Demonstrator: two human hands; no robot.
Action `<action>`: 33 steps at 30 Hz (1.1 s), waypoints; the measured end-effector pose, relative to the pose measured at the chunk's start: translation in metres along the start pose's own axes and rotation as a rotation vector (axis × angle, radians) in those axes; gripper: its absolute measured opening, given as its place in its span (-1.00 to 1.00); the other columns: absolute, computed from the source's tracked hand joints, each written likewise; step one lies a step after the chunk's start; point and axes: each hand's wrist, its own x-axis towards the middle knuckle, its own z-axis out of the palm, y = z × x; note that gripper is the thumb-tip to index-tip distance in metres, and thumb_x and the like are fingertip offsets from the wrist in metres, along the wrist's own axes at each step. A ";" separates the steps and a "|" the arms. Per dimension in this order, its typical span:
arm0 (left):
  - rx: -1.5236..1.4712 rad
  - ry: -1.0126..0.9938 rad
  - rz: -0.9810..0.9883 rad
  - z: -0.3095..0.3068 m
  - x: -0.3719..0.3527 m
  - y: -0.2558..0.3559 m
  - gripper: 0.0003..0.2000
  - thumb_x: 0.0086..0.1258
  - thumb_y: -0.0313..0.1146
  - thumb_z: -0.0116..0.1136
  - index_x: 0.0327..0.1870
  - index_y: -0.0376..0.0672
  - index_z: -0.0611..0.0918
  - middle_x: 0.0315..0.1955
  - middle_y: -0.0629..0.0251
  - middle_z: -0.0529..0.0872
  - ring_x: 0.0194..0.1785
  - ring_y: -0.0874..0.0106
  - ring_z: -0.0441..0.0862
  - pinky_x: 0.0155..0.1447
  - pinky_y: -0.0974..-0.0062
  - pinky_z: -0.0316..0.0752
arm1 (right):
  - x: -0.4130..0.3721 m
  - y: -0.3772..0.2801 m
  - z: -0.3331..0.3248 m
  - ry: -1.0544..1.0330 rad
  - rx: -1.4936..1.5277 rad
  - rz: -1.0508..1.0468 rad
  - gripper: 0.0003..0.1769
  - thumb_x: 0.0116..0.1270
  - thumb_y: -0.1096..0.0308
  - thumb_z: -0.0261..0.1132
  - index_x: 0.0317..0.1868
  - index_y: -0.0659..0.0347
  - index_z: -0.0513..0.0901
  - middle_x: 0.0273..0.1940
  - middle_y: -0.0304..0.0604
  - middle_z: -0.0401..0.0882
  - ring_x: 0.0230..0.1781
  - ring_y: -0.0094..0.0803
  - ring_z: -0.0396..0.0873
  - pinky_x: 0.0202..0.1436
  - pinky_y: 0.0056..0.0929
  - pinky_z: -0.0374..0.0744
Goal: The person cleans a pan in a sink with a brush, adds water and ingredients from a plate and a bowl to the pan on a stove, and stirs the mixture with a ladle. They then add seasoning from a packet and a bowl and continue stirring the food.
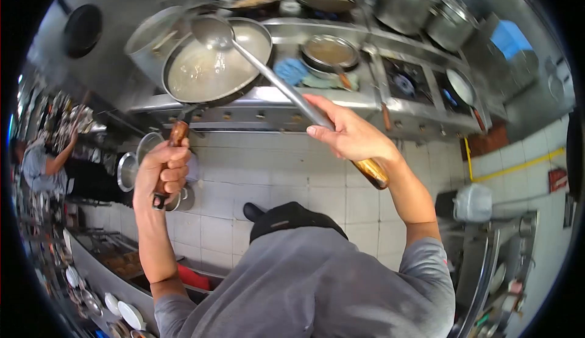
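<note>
My left hand (166, 170) is wrapped round the wooden handle of a large pan (213, 73). The pan holds a pale, shiny liquid and is at the near edge of the stove. In my right hand (350, 131) is the long metal handle of a ladle (213, 31), its thumb and fingers pressed round the shaft. The wooden end of that handle sticks out below my right wrist. The ladle's bowl hangs over the far side of the pan; whether it holds anything is unclear.
The stove (286, 94) carries a brown-filled pan (331, 52), two back pans, tall pots (405, 3), a blue cloth (290, 71) and a small white-filled pan (460, 86). A large pot (152, 42) is left of my pan. A person (46, 167) stands far left.
</note>
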 end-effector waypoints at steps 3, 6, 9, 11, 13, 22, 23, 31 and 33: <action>0.031 -0.157 -0.016 0.055 0.022 -0.031 -0.90 0.37 -0.51 0.04 -0.14 -0.23 0.51 -0.63 0.51 0.35 -0.79 0.77 0.23 -0.82 0.76 0.16 | -0.078 0.014 -0.041 0.191 -0.106 -0.022 -0.35 0.33 0.35 0.24 0.39 0.24 0.23 -0.16 -0.05 0.57 -0.40 -0.44 0.38 -0.23 -0.45 0.43; -0.010 -0.303 -0.059 0.110 0.050 -0.060 -0.85 0.42 -0.52 -0.05 -0.05 -0.34 0.46 -0.61 0.43 0.36 -0.78 0.74 0.27 -0.85 0.71 0.19 | -0.148 0.011 -0.079 0.348 -0.126 0.051 -0.37 0.33 0.39 0.25 0.38 0.22 0.27 -0.24 -0.16 0.57 -0.38 -0.52 0.36 -0.23 -0.51 0.41; 0.019 -0.430 -0.125 0.165 0.089 -0.082 -0.85 0.44 -0.50 -0.06 -0.04 -0.33 0.43 -0.60 0.45 0.36 -0.78 0.75 0.28 -0.84 0.72 0.20 | -0.205 0.016 -0.104 0.499 0.146 0.171 -0.40 0.36 0.42 0.23 0.38 0.23 0.26 -0.39 -0.28 0.47 -0.54 -0.61 0.35 -0.44 -0.59 0.38; 0.052 -0.525 -0.163 0.200 0.121 -0.099 -0.86 0.44 -0.50 -0.06 -0.06 -0.32 0.43 -0.59 0.47 0.36 -0.77 0.76 0.27 -0.83 0.73 0.21 | -0.238 0.024 -0.116 0.589 0.304 0.233 -0.40 0.37 0.42 0.22 0.38 0.25 0.25 -0.44 -0.33 0.41 -0.64 -0.66 0.31 -0.59 -0.62 0.34; 0.089 -0.576 -0.202 0.232 0.156 -0.117 -0.87 0.44 -0.49 -0.03 -0.07 -0.30 0.44 -0.59 0.49 0.36 -0.77 0.78 0.25 -0.82 0.75 0.14 | -0.268 0.039 -0.122 0.745 0.307 0.252 -0.41 0.38 0.42 0.21 0.37 0.27 0.25 -0.47 -0.36 0.37 -0.72 -0.69 0.23 -0.69 -0.64 0.25; 0.294 -0.698 -0.302 0.338 0.341 -0.248 -0.89 0.33 -0.46 0.13 -0.23 -0.14 0.45 -0.61 0.52 0.35 -0.71 0.74 0.25 -0.74 0.71 0.13 | -0.405 0.170 -0.135 1.131 0.339 0.557 -0.37 0.32 0.34 0.32 0.29 0.40 0.26 -0.62 -0.40 0.31 -0.82 -0.67 0.24 -0.79 -0.62 0.25; 0.345 -0.648 -0.264 0.347 0.356 -0.264 -0.88 0.29 -0.44 0.17 -0.30 -0.10 0.44 -0.62 0.53 0.38 -0.69 0.71 0.26 -0.69 0.65 0.13 | -0.419 0.200 -0.128 1.204 0.334 0.647 -0.34 0.31 0.34 0.33 0.30 0.42 0.24 -0.63 -0.41 0.29 -0.83 -0.66 0.24 -0.80 -0.60 0.25; 0.311 -0.483 -0.224 0.400 0.457 -0.354 -0.85 0.31 -0.46 0.14 -0.24 -0.06 0.40 -0.63 0.51 0.37 -0.70 0.69 0.28 -0.70 0.65 0.15 | -0.480 0.380 -0.081 1.219 0.536 1.079 -0.70 0.32 0.31 0.31 -0.14 0.24 0.36 -0.71 -0.33 0.33 -0.80 -0.56 0.31 -0.77 -0.51 0.31; 0.304 -0.475 -0.242 0.408 0.480 -0.360 -0.81 0.30 -0.47 0.14 -0.22 -0.07 0.36 -0.63 0.50 0.37 -0.69 0.66 0.31 -0.67 0.61 0.22 | -0.502 0.422 -0.066 1.221 0.688 1.097 -0.70 0.30 0.31 0.33 -0.17 0.26 0.39 -0.67 -0.28 0.37 -0.80 -0.53 0.33 -0.78 -0.45 0.36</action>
